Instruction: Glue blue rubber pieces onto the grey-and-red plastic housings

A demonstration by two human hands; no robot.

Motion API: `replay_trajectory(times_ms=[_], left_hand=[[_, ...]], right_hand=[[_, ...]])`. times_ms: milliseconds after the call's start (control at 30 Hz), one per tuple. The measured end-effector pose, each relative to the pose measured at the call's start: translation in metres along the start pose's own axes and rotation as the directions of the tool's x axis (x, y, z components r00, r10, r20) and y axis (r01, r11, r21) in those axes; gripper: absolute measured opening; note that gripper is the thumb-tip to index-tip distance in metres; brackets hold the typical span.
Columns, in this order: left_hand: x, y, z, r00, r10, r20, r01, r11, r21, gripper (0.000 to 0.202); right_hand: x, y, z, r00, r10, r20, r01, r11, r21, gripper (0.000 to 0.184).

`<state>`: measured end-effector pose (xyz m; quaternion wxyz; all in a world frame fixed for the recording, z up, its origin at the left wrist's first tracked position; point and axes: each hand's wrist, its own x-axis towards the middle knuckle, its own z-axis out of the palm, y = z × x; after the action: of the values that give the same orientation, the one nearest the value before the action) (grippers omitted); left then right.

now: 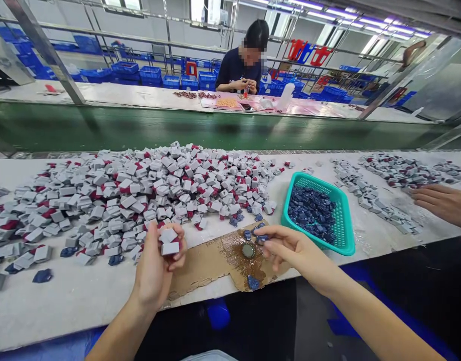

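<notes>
My left hand (pixel 157 265) is closed around a few small grey-and-dark-red plastic parts (pixel 170 248), held up in front of the large pile (pixel 140 185) of similar parts. My right hand (pixel 290 248) hovers over a wet piece of cardboard (pixel 200 263), its thumb and index finger closed on a small dark blue piece (pixel 261 237). Below those fingertips, a round greyish disc (pixel 248 250) lies on the stained cardboard. Another blue piece (pixel 253 282) rests near the cardboard's front edge. A teal basket (pixel 352 235) full of dark blue pieces (pixel 311 213) stands just beyond my right hand.
At the right, another person's hand (pixel 443 203) reaches over rows of grey parts (pixel 376 195). Across a green conveyor belt (pixel 140 129), a co-worker (pixel 240 67) sits at a bench holding a small item. A metal post (pixel 45 50) rises at the far left.
</notes>
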<state>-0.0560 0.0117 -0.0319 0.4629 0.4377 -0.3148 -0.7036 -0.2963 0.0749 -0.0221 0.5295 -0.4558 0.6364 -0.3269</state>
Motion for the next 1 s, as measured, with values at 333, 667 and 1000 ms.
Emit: replay_trajectory(times_ms=[333, 667, 1000], left_hand=[[-0.015, -0.006, 0.016, 0.993, -0.105, 0.055, 0.096, 0.985, 0.146, 0.021], [-0.007, -0.012, -0.002, 0.956, -0.204, 0.213, 0.211, 0.977, -0.009, 0.022], [-0.018, -0.016, 0.011, 0.984, -0.147, 0.098, 0.104, 0.930, 0.351, 0.058]], right_hand=[[0.013, 0.020, 0.013, 0.945, -0.292, -0.144, 0.213, 0.890, -0.404, 0.021], [0.013, 0.015, 0.012, 0.999, -0.025, -0.027, 0.023, 0.997, -0.069, 0.028], [0.018, 0.029, 0.019, 0.896, -0.419, 0.146, 0.254, 0.215, -0.943, 0.012]])
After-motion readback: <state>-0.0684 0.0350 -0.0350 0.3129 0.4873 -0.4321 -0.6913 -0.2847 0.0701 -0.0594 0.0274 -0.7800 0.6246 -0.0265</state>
